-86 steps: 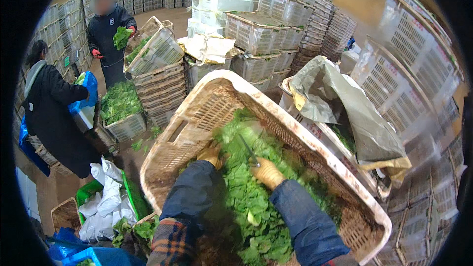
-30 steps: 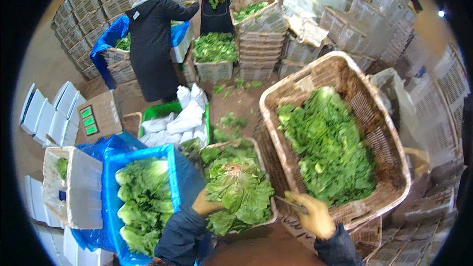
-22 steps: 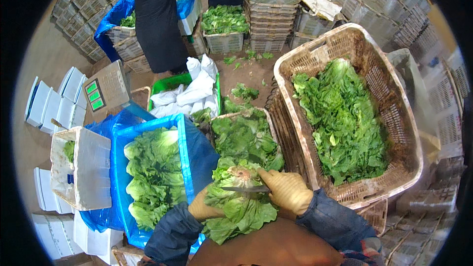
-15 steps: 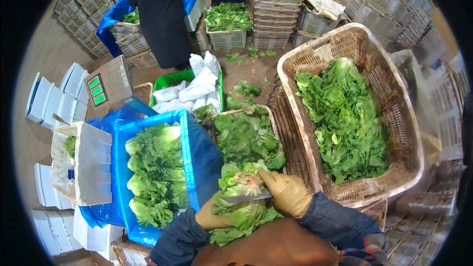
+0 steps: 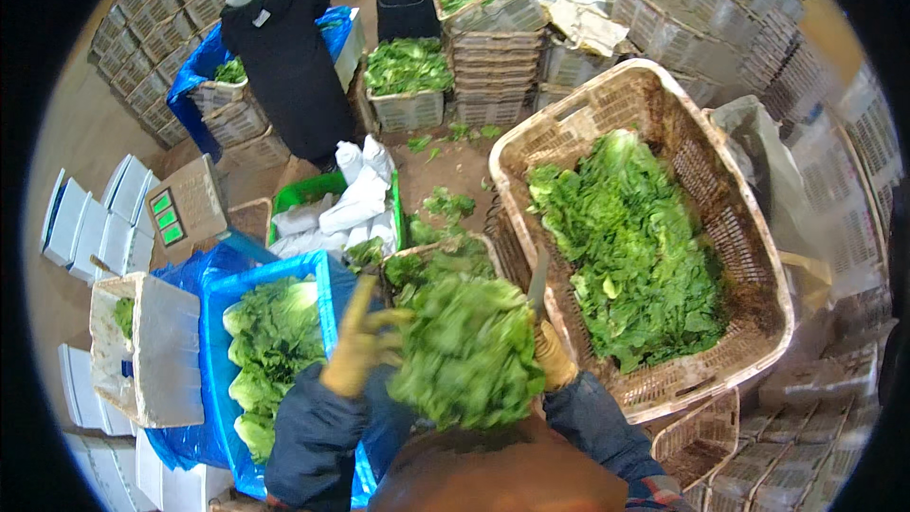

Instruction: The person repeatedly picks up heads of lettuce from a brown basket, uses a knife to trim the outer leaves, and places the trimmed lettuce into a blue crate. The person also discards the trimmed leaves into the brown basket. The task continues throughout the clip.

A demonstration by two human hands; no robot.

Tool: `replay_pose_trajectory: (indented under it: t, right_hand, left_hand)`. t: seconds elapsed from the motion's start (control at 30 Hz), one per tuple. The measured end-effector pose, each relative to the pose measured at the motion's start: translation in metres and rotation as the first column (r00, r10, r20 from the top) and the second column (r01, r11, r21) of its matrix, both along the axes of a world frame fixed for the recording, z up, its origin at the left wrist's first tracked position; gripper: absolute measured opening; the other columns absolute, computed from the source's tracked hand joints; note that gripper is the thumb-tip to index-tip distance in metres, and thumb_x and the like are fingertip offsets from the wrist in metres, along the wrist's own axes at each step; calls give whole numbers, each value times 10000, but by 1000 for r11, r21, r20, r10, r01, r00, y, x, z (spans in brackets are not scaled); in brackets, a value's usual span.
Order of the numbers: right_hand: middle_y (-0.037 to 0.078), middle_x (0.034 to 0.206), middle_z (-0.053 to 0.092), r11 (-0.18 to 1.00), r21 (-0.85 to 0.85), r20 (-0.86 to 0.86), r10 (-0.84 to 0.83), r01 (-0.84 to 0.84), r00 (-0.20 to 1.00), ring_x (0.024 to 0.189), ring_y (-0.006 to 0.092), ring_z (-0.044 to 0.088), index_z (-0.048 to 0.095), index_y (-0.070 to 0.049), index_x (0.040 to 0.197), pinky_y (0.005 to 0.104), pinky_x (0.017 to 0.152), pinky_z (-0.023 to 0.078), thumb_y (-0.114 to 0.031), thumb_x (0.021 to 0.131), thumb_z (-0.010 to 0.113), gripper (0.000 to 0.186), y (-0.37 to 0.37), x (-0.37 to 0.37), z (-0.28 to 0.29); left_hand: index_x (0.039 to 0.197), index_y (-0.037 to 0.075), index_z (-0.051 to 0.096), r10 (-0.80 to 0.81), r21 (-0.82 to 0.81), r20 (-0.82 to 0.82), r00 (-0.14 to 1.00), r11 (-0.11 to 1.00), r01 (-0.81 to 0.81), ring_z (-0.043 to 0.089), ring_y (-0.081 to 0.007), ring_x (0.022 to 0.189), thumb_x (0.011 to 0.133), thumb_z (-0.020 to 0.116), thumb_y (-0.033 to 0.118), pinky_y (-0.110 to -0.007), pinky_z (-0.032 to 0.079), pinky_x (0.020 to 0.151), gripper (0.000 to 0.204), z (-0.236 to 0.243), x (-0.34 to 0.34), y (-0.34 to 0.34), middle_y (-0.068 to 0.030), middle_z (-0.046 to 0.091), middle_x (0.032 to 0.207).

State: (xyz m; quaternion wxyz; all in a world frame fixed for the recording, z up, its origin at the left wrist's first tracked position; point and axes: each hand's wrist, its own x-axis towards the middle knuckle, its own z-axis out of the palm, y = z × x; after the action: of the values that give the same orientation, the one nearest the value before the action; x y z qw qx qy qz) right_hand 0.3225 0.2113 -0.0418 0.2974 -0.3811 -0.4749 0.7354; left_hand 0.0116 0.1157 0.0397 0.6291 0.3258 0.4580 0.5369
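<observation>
Left hand: gloved, fingers spread wide and grasping nothing; half a second ago it cupped the lettuce from below. Whether its fingertips brush the leaves, I cannot tell.
Right hand: closed round the knife, whose blade now points up and away instead of lying across the stem end.
Lettuce: between the two hands, blurred, leaves facing up; its stem end has turned out of sight. The blade is off it, so cutting seems paused, and how the stem was left cannot be judged.
Brown apron: just below the lettuce, nearest the body.
Blue-lined crate: left of the left hand, lettuce heads laid inside.
Large crate: right of the right hand, dirt-stained, with loose greens within.
Foam box: farther left, past the blue lining.
Green bin: beyond both hands, filled with white sacks.
Floor: brown, leaf scraps scattered farther out.
Room: two co-workers in dark clothes stand ahead, near stacked crates.
</observation>
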Motion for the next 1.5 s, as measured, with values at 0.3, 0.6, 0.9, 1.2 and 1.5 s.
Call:
replay_pose_trajectory:
  t: [0.3, 0.6, 0.9, 1.2, 1.5]
  right_hand:
    - [23, 1011, 635, 995, -94, -13, -39, 38, 999, 721, 155, 609, 627, -115, 1216, 337, 547, 484, -560, 1012, 601, 490, 33, -20, -51]
    - [89, 833, 678, 938, -317, 362, -18, 141, 932, 561, 141, 509, 698, -38, 1135, 330, 442, 399, -336, 987, 674, 333, -31, 33, -46]
    - [112, 1237, 703, 942, 335, -48, 5, 11, 999, 1114, 182, 647, 589, -36, 1425, 345, 966, 526, -402, 942, 765, 631, 17, -16, 52]
    - [98, 1405, 566, 925, -290, -328, -338, 246, 882, 1246, 238, 595, 442, -76, 1524, 392, 993, 569, -616, 950, 652, 815, 60, -21, -7]
    - [121, 1332, 618, 918, 101, -146, 396, -384, 907, 1187, 218, 614, 482, -3, 1465, 374, 981, 537, -491, 749, 918, 970, -7, -171, 14]
  left_hand:
    - [1217, 25, 638, 499, 411, -669, 552, 866, -285, 697, -340, 1043, 876, 687, -22, -422, 531, 919, 348, 1, 41, 50, -176, 708, 1137]
    - [1324, 70, 635, 477, 508, -829, 291, 861, 34, 690, -302, 1100, 972, 610, 184, -469, 565, 930, 371, 89, -35, 89, -147, 701, 1247]
    - [1488, 14, 488, 506, 456, -405, 762, 834, -311, 604, -298, 1271, 1043, 548, 183, -446, 458, 1132, 480, -31, 62, 49, -187, 581, 1451]
    - [1532, -23, 405, -28, -223, -418, 908, 972, -72, 509, -309, 1383, 934, 716, 116, -437, 385, 1186, 688, -24, 4, 0, -213, 519, 1509]
    - [1631, 104, 153, 593, 340, -673, 443, 780, -526, 439, -368, 1421, 666, 986, 284, -495, 433, 1146, 1288, -9, 29, -85, -229, 341, 1575]
